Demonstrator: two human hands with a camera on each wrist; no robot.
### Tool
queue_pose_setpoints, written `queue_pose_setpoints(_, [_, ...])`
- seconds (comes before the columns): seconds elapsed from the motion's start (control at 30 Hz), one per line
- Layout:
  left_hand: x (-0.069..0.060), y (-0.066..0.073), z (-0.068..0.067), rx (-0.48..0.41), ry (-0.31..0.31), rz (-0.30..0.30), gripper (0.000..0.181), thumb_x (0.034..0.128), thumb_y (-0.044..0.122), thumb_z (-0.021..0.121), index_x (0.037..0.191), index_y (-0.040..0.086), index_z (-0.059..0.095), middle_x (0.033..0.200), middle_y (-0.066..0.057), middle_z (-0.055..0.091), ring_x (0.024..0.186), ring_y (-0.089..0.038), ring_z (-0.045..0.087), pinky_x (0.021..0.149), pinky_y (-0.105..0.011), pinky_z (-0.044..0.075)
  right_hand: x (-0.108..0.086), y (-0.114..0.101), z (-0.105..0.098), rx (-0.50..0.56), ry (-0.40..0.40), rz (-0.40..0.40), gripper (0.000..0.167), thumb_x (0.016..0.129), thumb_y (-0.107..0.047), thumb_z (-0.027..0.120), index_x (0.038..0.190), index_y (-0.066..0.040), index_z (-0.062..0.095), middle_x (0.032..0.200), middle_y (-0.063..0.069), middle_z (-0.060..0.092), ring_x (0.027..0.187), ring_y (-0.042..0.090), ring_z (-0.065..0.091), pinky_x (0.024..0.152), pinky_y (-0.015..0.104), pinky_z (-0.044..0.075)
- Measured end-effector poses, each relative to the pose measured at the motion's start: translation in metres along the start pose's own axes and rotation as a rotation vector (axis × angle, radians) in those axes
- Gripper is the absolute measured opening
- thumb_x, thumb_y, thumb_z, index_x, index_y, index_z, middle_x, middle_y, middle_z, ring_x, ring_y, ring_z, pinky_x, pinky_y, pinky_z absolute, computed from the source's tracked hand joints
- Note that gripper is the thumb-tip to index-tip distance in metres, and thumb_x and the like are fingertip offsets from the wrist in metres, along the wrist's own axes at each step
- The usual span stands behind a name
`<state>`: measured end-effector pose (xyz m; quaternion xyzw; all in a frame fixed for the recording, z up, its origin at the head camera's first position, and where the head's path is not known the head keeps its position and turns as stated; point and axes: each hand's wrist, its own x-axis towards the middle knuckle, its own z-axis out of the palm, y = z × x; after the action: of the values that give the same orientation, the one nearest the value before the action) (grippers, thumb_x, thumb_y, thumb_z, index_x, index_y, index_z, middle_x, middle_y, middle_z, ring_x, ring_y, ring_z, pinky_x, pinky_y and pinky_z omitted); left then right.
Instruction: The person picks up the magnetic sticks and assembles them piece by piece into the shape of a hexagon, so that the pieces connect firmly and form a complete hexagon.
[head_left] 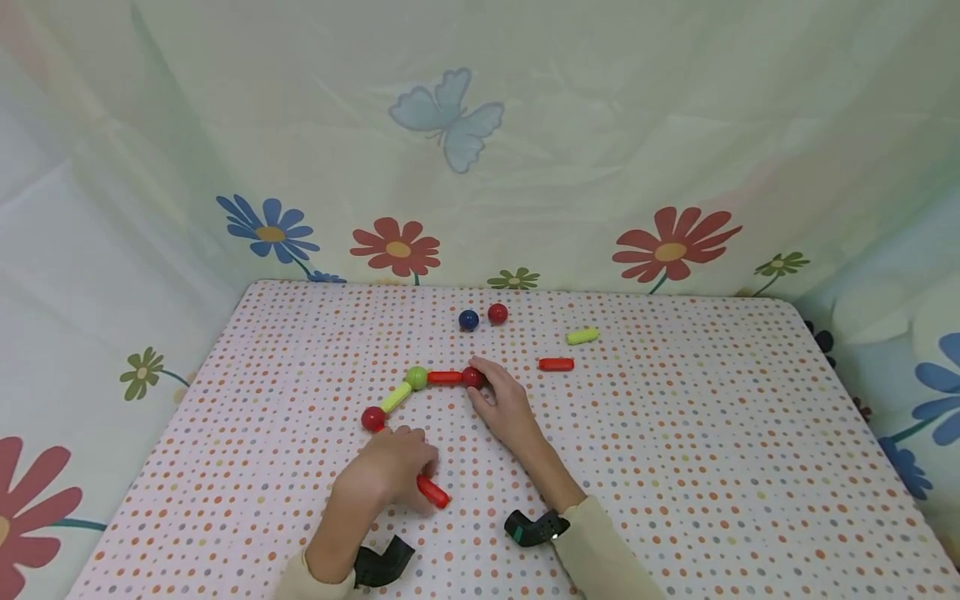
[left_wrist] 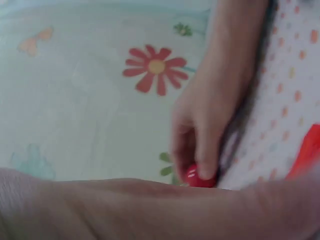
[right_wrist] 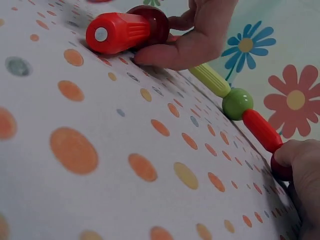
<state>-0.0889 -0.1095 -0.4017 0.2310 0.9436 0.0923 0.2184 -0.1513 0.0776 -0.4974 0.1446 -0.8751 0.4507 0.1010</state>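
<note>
A chain of toy rods and balls lies on the table, bending from the left hand to the right. My right hand (head_left: 506,404) pinches the dark red ball (head_left: 472,377) at its far end between thumb and fingers. From there run a red rod (head_left: 445,377), a green ball (head_left: 416,377), a yellow-green rod (head_left: 397,397) and a red ball (head_left: 373,418). Nearer me, my left hand (head_left: 390,467) has its fingers and thumb around another dark red ball (right_wrist: 157,22), seen in the right wrist view. A red rod (head_left: 432,492) with a metal tip sticks out from that ball.
Beyond the chain sit a dark blue ball (head_left: 468,320) and a red ball (head_left: 497,313). Right of my right hand lie a loose red rod (head_left: 557,364) and a yellow-green rod (head_left: 582,336). A flowered curtain (head_left: 562,167) hangs behind the dotted table (head_left: 675,467).
</note>
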Motion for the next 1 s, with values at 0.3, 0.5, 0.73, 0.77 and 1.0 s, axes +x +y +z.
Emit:
queue_pose_setpoints(0.3, [0.012, 0.001, 0.012, 0.022, 0.035, 0.011, 0.028, 0.0728, 0.028, 0.084, 0.072, 0.018, 0.058, 0.071, 0.005, 0.047, 0.069, -0.012, 0.043, 0.063, -0.027, 0.035, 0.001, 0.001, -0.001, 0.034, 0.001, -0.012, 0.043, 0.089, 0.0, 0.061, 0.132, -0.004, 0.056, 0.133, 0.014, 0.06, 0.124, 0.028, 0.058, 0.105, 0.038, 0.047])
queue_pose_setpoints(0.5, [0.018, 0.0, 0.014, 0.017, 0.075, 0.068, 0.031, 0.0712, 0.037, 0.085, 0.069, 0.018, 0.06, 0.063, 0.007, 0.046, 0.059, -0.009, 0.041, 0.055, -0.022, 0.032, 0.001, 0.001, -0.001, 0.032, -0.016, 0.006, 0.043, 0.09, -0.001, 0.06, 0.133, -0.006, 0.056, 0.134, 0.013, 0.06, 0.126, 0.027, 0.057, 0.105, 0.036, 0.047])
queue_pose_setpoints(0.73, [0.023, 0.001, 0.015, 0.094, 0.107, 0.148, 0.03, 0.0717, 0.038, 0.084, 0.087, 0.02, 0.064, 0.07, 0.01, 0.048, 0.064, -0.007, 0.042, 0.061, -0.022, 0.035, 0.001, -0.001, -0.002, 0.02, -0.033, 0.021, 0.042, 0.093, -0.005, 0.061, 0.134, -0.007, 0.055, 0.136, 0.012, 0.058, 0.127, 0.027, 0.056, 0.107, 0.038, 0.045])
queue_pose_setpoints(0.77, [0.023, 0.001, 0.015, 0.096, 0.108, 0.152, 0.03, 0.0717, 0.038, 0.084, 0.086, 0.02, 0.064, 0.07, 0.01, 0.048, 0.063, -0.007, 0.042, 0.061, -0.022, 0.035, 0.002, -0.001, -0.003, 0.021, -0.036, 0.026, 0.042, 0.093, -0.005, 0.061, 0.134, -0.008, 0.055, 0.136, 0.012, 0.058, 0.128, 0.027, 0.055, 0.107, 0.038, 0.045])
queue_pose_setpoints(1.0, [0.024, 0.0, 0.014, 0.021, 0.081, 0.167, 0.033, 0.0722, 0.043, 0.082, 0.083, 0.019, 0.063, 0.07, 0.01, 0.051, 0.062, -0.006, 0.043, 0.058, -0.02, 0.035, 0.001, 0.0, -0.002, 0.007, -0.038, 0.032, 0.045, 0.093, -0.007, 0.061, 0.137, -0.009, 0.053, 0.139, 0.011, 0.057, 0.13, 0.027, 0.054, 0.108, 0.038, 0.044])
